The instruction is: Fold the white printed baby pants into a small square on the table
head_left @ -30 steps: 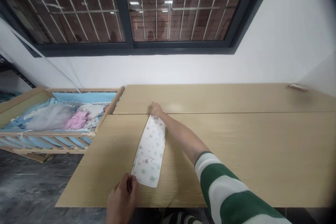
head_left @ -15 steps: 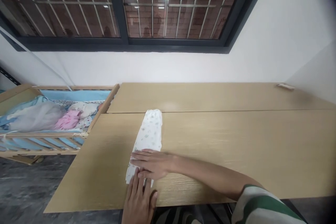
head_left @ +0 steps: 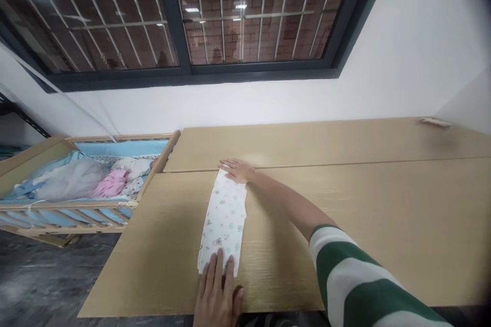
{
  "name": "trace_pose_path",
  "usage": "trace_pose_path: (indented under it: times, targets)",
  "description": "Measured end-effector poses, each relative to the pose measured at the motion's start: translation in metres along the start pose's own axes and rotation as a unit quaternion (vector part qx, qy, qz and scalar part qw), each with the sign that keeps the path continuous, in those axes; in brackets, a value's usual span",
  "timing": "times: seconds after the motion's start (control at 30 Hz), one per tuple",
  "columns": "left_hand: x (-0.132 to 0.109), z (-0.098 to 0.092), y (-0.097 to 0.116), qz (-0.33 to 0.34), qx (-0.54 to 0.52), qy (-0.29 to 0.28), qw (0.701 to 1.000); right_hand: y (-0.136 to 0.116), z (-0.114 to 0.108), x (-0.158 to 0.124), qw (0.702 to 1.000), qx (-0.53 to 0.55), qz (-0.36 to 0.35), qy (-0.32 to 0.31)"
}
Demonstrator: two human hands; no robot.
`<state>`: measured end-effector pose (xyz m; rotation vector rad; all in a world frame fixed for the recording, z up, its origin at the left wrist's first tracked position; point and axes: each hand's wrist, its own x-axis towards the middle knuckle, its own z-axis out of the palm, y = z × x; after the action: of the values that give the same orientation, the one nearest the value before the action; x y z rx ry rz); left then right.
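A white printed cloth (head_left: 223,222), folded into a long narrow strip, lies flat on the wooden table (head_left: 326,225). My left hand (head_left: 217,288) rests at its near end, fingers stretched out over the edge of the fabric. At the far end, my right hand (head_left: 238,170) lies flat with fingers extended, covering the cloth's top edge. The right arm reaches across the table in a green and white striped sleeve (head_left: 356,271). Small animal-like prints show on the cloth between the two hands.
To the left stands a wooden crib (head_left: 69,214) with blue lining, holding a pink cloth (head_left: 111,183) and sheer white netting (head_left: 72,179). A barred window (head_left: 253,20) sits above the white wall. A small pale object (head_left: 434,122) lies at the table's back right.
My right hand has slid away from me, from the cloth's near part to its far end. The left hand stays at the near end. The view has shifted slightly.
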<state>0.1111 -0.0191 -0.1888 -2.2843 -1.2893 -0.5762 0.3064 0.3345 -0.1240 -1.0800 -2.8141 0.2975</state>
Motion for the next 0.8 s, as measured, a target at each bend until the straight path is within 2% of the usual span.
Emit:
trace_pose_path:
  times: [0.13,0.23,0.3,0.33,0.4,0.47,0.57,0.63,0.7,0.8]
  targets:
    - [0.027,-0.009,0.018,-0.001,-0.072,0.013,0.997,-0.002,-0.014,-0.002,1.000,-0.003,-0.012,0.006]
    - [0.043,-0.020,0.018,-0.011,-0.137,0.022,0.990,-0.031,-0.024,-0.024,0.997,-0.011,0.005,0.071]
    - [0.045,-0.026,0.008,-0.014,-0.157,0.003,0.987,-0.062,-0.028,-0.055,0.994,0.004,0.018,0.104]
    - [0.043,-0.028,0.002,-0.009,-0.161,-0.008,0.987,-0.081,-0.029,-0.076,0.995,0.027,0.012,0.092]
    - [0.035,-0.030,-0.009,0.014,-0.160,-0.022,0.987,-0.119,-0.028,-0.126,0.995,0.092,-0.036,0.027]
    - [0.024,-0.031,-0.016,0.051,-0.157,-0.016,0.986,-0.156,-0.021,-0.179,0.987,0.147,-0.065,-0.030]
    - [0.012,-0.034,-0.019,0.097,-0.159,0.006,0.983,-0.197,0.000,-0.244,0.985,0.155,-0.053,-0.046]
    - [0.011,-0.040,-0.019,0.123,-0.176,0.015,0.977,-0.215,0.016,-0.269,0.987,0.150,-0.031,-0.045]
    - [0.014,-0.050,-0.020,0.146,-0.225,0.008,0.963,-0.227,0.022,-0.280,0.988,0.151,-0.010,-0.037]
    - [0.026,-0.065,-0.024,0.118,-0.357,-0.054,0.925,-0.235,0.001,-0.275,0.982,0.187,0.009,-0.031]
